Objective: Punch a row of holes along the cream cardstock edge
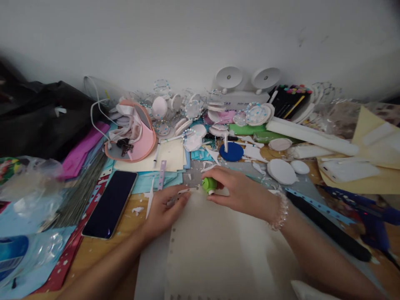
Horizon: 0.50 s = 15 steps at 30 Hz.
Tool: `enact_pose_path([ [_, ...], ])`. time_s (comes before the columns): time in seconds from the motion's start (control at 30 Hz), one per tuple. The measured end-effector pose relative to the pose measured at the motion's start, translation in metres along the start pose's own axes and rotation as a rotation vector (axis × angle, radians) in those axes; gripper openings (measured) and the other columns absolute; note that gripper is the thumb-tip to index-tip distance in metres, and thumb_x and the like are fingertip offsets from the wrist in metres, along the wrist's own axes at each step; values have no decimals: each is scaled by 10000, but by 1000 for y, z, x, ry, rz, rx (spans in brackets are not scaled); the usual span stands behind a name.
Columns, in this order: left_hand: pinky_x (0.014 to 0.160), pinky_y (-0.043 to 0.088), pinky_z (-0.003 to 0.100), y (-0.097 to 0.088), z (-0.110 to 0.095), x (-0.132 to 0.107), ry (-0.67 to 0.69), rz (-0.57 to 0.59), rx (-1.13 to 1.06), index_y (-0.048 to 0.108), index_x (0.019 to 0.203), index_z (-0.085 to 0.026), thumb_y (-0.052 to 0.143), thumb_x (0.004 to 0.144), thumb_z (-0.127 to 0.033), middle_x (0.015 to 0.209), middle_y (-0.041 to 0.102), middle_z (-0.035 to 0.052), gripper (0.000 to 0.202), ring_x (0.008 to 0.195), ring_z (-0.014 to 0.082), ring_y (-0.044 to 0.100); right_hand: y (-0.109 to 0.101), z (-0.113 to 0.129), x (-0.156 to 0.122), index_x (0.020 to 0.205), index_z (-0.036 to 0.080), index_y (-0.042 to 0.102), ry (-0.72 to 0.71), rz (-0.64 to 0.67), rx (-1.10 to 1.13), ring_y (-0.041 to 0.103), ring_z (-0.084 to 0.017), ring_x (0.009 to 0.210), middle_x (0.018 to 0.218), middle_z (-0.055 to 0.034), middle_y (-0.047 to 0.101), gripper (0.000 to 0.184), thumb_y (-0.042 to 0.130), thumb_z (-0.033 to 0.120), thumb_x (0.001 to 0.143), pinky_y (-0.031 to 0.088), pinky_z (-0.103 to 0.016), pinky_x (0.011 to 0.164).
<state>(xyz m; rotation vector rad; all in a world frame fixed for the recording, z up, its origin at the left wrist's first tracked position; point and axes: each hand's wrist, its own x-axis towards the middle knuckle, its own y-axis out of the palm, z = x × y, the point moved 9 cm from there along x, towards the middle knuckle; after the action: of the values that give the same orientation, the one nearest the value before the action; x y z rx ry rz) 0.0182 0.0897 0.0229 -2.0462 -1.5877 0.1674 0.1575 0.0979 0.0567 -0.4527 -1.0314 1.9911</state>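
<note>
My right hand (239,189) pinches a small round bright green object (208,186) with a white tip between thumb and fingers. It is held just above the top edge of a pale sheet (218,250) with punched holes down its left side. At the sheet's upper left lies my left hand (167,208), its thumb and forefinger drawn together and a thin white sliver (188,190) showing by them. What those fingers grip is partly hidden. Under the sheet is a grey mat (153,266). A purple ruler (161,175) is behind my left hand.
A phone (111,204) lies left, near a pink visor (143,139). White foam discs (282,171) and a blue disc (231,151) are behind my right hand. To the right are a black rod-like thing (331,227) and a blue glue gun (371,221).
</note>
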Motion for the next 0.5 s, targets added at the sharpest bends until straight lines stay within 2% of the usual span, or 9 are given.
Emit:
enact_pose_path([
  [0.2, 679, 537, 251, -3, -5, 0, 60, -22, 46, 691, 915, -156, 533, 842, -267, 871, 728, 61, 207, 753, 168, 669, -4, 1, 1, 1091, 206, 528, -21, -48, -6, 538, -223, 1055, 1097, -73, 596, 347, 643, 223, 764, 423, -342, 898],
  [0.33, 676, 538, 247, -2, -6, -1, 62, -22, 35, 691, 902, -156, 533, 843, -264, 847, 726, 54, 200, 739, 163, 667, -6, -2, 1, 1125, 218, 535, 5, -49, 12, 543, -230, 1073, 1127, -69, 605, 379, 644, 256, 764, 424, -344, 894],
  [0.5, 682, 542, 255, -4, -4, -1, 57, -35, 41, 690, 874, -152, 536, 838, -262, 847, 725, 61, 193, 740, 168, 669, -5, -7, 1, 1148, 215, 527, 49, -3, 104, 589, -165, 866, 1045, -46, 616, 400, 644, 276, 770, 462, -284, 772],
])
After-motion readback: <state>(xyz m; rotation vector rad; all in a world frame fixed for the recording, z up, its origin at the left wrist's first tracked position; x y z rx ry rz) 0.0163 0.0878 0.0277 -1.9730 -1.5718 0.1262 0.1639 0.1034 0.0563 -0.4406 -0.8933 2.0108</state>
